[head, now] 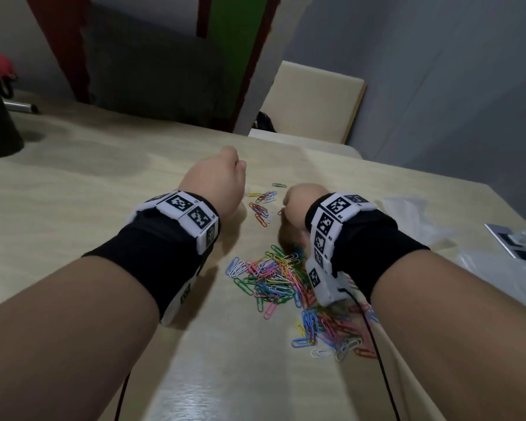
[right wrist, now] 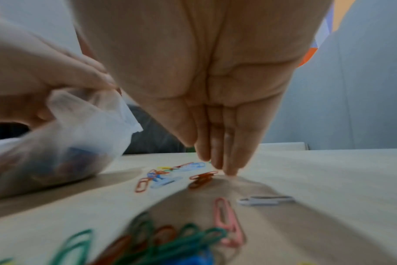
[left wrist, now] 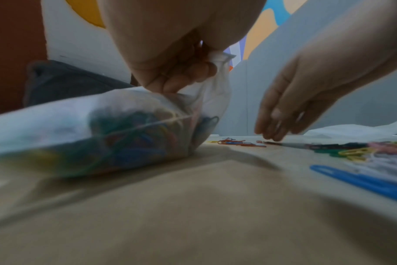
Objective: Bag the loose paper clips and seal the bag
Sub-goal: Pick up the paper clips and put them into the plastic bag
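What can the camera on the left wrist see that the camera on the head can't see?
Only the left wrist view shows the clear bag, partly filled with coloured clips, lying on the table with its neck bunched in the left hand. In the head view that hand hides the bag.

Only the head view shows the big pile of clips near the person, both wristbands, and a chair beyond the table.

Both show the right hand reaching down with straight fingers to the small scatter of clips.
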{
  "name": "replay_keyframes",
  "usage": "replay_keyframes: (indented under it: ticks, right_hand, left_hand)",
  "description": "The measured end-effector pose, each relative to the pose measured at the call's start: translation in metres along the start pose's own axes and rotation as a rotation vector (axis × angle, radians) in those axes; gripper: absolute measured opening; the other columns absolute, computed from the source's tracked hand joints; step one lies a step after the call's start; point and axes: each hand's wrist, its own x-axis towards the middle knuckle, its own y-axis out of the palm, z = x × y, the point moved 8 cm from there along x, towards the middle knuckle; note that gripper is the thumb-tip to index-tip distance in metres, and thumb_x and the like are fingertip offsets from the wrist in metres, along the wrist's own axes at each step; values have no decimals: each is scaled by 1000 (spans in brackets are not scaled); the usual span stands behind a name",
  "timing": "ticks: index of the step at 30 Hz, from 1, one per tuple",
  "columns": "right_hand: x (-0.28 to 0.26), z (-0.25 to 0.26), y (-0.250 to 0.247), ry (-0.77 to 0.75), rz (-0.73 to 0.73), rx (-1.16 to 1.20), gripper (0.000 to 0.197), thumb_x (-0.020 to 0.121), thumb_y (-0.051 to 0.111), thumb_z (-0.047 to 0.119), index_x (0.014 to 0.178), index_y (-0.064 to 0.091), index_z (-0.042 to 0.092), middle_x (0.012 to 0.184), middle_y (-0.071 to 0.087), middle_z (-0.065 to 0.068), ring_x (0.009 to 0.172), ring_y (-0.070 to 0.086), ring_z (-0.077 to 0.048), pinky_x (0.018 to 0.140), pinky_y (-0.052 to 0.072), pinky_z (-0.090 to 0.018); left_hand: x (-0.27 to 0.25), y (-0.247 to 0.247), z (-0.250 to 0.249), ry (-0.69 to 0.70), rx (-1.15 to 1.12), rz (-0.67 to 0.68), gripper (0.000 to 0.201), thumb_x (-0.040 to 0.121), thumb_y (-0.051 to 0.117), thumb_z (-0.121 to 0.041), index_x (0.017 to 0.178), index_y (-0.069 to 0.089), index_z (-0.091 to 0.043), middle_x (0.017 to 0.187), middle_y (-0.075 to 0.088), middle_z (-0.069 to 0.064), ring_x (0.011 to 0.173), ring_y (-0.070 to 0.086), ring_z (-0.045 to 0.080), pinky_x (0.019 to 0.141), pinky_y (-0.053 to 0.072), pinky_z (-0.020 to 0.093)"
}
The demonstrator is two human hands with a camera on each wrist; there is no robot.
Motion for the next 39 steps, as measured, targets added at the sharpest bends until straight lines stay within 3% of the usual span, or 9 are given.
replay_keyframes:
  ticks: [2,4,6,8,11,13,32,34,39]
  right_hand:
    - [8,3,-6,3,-52,-8,34,92,49,23,123,59,13,125,59,-13,89,48,-20,81,46,-35]
    - [16,10,-4,0,-35,21,42,94,48,26,133,49,14,135,51,-14,109,54,-28,92,45,-40]
    - [26,20,5,-18,34,28,55,95,50,29,145,35,16,147,38,-15,132,42,-34,106,36,-43]
    - [27,33,9,-58,115,-27,61,96,49,30,150,24,16,154,27,-15,140,31,-35,113,28,-44]
    - [25,50,19,-103,219,-103,49,104,33,25,148,25,7,154,25,-18,141,28,-33,114,23,-41]
    - [22,56,22,-129,219,-149,49,104,26,33,149,24,11,154,25,-17,140,30,-32,111,25,-41]
    - [-76,28,39,-277,354,-212,57,102,33,38,154,12,25,162,-1,2,147,21,-24,116,24,-34]
    - [-82,26,35,-278,351,-227,55,102,33,38,153,16,25,162,6,2,146,24,-22,114,26,-33]
    - [-58,19,4,-196,167,-157,44,100,36,37,136,50,15,139,52,-8,125,51,-26,104,40,-33]
  left_hand:
    - [1,0,0,5,-1,-1,25,99,30,-31,93,44,-11,75,52,9,72,48,31,63,36,35]
    - [2,0,1,11,-3,-3,27,99,30,-31,97,46,-9,76,52,9,73,49,31,64,38,36]
    - [3,0,1,19,-8,-5,26,99,31,-30,96,46,-9,75,51,9,73,48,31,63,37,36]
    - [4,1,1,24,-14,-9,22,99,31,-30,92,42,-12,74,49,8,72,45,30,63,34,36]
    - [4,2,3,21,-17,-13,21,99,32,-31,90,40,-14,72,48,6,72,44,30,63,32,35]
    - [5,3,3,18,-15,-14,21,99,32,-31,89,40,-14,68,44,3,71,44,29,63,32,35]
    - [-4,5,-7,61,-41,47,29,98,34,-30,94,50,-6,87,62,19,78,51,33,66,39,37]
    - [-4,5,-7,56,-38,48,30,98,34,-30,94,50,-6,86,60,19,79,52,34,66,39,37]
    - [-4,5,-8,55,-39,55,30,98,34,-30,97,50,-5,84,57,17,82,53,36,67,39,37]
